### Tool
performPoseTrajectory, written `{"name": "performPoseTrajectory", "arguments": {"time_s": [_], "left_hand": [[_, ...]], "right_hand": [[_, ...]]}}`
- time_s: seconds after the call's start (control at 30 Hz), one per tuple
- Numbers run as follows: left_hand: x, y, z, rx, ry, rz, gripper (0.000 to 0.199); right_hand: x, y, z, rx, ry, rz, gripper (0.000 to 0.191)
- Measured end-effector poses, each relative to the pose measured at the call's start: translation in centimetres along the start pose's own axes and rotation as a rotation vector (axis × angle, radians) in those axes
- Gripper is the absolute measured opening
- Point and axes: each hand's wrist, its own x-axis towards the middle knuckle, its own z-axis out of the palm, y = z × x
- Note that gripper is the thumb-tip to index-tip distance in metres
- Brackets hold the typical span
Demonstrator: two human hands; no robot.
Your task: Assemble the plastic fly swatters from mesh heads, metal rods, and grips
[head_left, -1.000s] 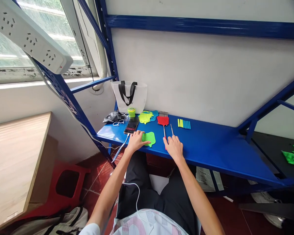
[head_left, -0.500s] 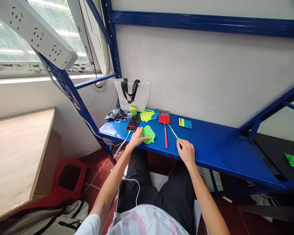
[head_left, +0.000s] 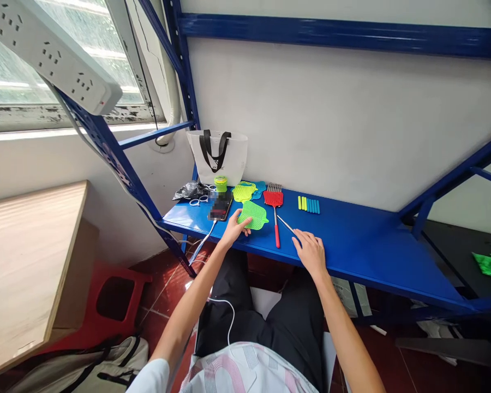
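Pinching a thin, perforated green paddle (head_left: 255, 214) between thumb and fingers, that left hand (head_left: 233, 228) has it over the glossy blue surface (head_left: 364, 240)! Across from it, the right hand (head_left: 311, 252), fingers loosely bent over the near end of a slim, shiny metal rod (head_left: 285, 223); firm grip or light touch, I can't tell. Between them, a red swatter (head_left: 274, 199): squarish mesh head, smooth straight handle, metal tines (head_left: 274, 187) showing beyond its top.

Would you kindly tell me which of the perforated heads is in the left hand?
The bright green head, pinched in the left hand; neither hand touches the red head, yellow or blue ones.
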Motion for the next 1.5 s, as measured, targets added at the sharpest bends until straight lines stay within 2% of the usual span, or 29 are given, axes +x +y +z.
{"name": "performPoseTrajectory", "arguments": {"time_s": [0.13, 0.3, 0.47, 0.67, 0.8, 1.0, 1.2, 1.3, 1.5], "left_hand": [[-0.3, 0.2, 0.1, -0.002, -0.020, 0.011, 0.070], [-0.4, -0.2, 0.0, 0.026, -0.036, 0.013, 0.069], [-0.2, -0.4, -0.3, -0.025, 0.004, -0.003, 0.072], [-0.6, 0.4, 0.0, -0.089, -0.016, 0.003, 0.067], [-0.9, 0.4, 0.7, -0.153, -0.037, -0.039, 0.071], [-1.2, -0.1, 1.9, -0.159, -0.035, -0.091, 0.077], [-1.6, 0.1, 2.3, -0.161, -0.067, -0.094, 0.080], [-1.7, 0.2, 2.3, -0.149, -0.093, -0.113, 0.084], [-1.8, 0.2, 2.7, -0.135, -0.138, -0.131, 0.078]], "right_hand": [[-0.2, -0.5, -0.1, -0.066, 0.032, 0.088, 0.049], [-0.1, -1.1, 0.0, -0.034, 0.021, 0.058, 0.050], [0.3, -0.6, 0.1, 0.123, 0.011, 0.127, 0.052], [0.7, -1.3, -1.6, 0.374, -0.022, 0.134, 0.049], [0.7, -2.5, -2.4, 0.313, 0.001, 0.139, 0.052], [0.8, -3.5, -3.1, 0.342, 0.009, 0.043, 0.051], [0.5, -3.9, -2.9, 0.272, 0.057, 0.046, 0.054], [0.4, -3.9, -2.6, 0.248, 0.049, 0.045, 0.057], [0.5, -4.3, -2.8, 0.208, 0.003, 0.042, 0.060]]}}
